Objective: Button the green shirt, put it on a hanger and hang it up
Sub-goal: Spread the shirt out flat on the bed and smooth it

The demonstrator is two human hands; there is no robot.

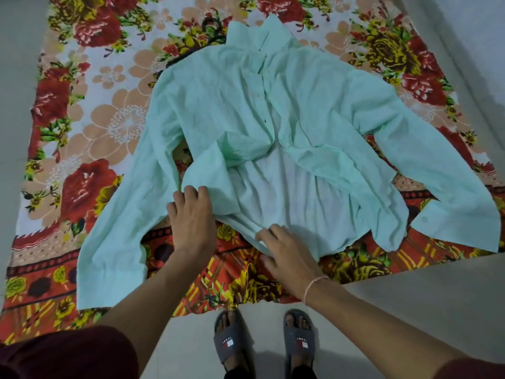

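Observation:
The pale green shirt (218,105) lies face up on a flowered sheet, collar at the far end and sleeves spread to both sides. Its upper front looks closed along the placket, while the lower front lies apart and shows the lighter inside. My left hand (191,217) rests on the left front panel near the hem, fingers curled into the cloth. At the bottom hem, my right hand (284,250) pinches the edge of the fabric. A dark hanger (211,30) peeks out from under the shirt's left shoulder, next to the collar, mostly hidden.
The flowered sheet (90,127) covers a low surface that fills most of the view. A pale tiled floor (426,296) runs along the near right side, where my feet in grey slides (262,340) stand. A plain wall rises at the right.

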